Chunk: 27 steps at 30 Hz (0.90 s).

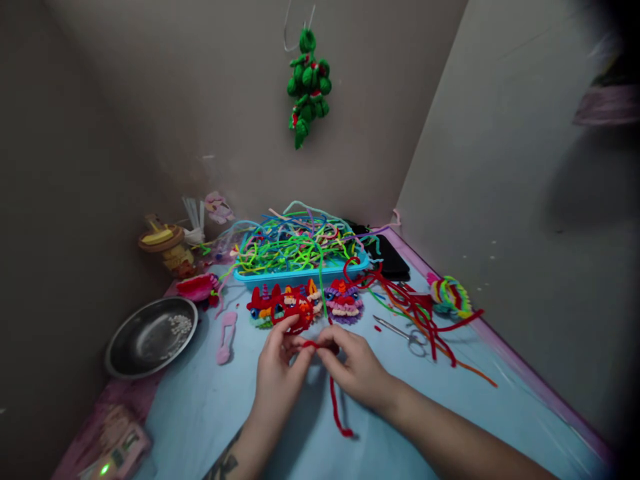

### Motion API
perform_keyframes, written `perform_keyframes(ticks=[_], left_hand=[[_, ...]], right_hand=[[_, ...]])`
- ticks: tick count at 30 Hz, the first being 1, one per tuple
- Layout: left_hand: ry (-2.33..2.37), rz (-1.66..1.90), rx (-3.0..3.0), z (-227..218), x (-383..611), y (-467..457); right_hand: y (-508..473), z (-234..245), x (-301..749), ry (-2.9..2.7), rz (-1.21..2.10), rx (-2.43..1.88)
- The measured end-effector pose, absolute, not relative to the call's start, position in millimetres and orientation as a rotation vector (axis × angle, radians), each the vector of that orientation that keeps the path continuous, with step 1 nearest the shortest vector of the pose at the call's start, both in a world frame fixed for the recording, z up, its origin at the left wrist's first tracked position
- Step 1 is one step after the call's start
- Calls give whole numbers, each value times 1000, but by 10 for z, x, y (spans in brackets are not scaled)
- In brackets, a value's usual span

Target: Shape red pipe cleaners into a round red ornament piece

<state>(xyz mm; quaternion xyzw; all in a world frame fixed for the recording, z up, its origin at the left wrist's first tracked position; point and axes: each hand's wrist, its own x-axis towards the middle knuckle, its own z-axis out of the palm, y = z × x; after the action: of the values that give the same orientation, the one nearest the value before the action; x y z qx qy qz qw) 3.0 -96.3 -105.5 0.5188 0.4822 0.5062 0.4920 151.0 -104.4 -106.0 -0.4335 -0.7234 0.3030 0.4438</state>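
Note:
My left hand point(278, 363) and my right hand point(354, 363) meet over the light blue table point(210, 407), both pinched on a red pipe cleaner point(336, 407). Its upper end is bent into a red loop point(293, 313) above my left fingers. Its loose tail hangs down between my wrists onto the table. Just beyond my hands lie several small colourful pipe-cleaner figures point(305, 303).
A blue tray point(300, 275) heaped with mixed-colour pipe cleaners stands at the back. Loose red and orange pipe cleaners point(425, 313) and small scissors point(403, 331) lie right. A metal bowl point(150, 337) with white beads sits left. A green ornament point(309, 83) hangs on the wall.

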Motion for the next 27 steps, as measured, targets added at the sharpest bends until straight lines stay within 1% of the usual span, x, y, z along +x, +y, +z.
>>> perform_keyframes(ticks=[6,9,20,27], left_hand=[[1127,1219,1172,-1022,21,-947],[1127,1197,1128,-996,27,-943],[1082,1046,951,-938,-13,-899],[1038,1028,819,-943,-68,-879]], right_hand=[[-1025,-1041,1512,-1728,871,-1111],[-1017,-1049,1514,-1720,867,-1137],[-959,-1122,1621,-1927,438,-1102],[-948,-1124,1651,-2043,347,-1027]])
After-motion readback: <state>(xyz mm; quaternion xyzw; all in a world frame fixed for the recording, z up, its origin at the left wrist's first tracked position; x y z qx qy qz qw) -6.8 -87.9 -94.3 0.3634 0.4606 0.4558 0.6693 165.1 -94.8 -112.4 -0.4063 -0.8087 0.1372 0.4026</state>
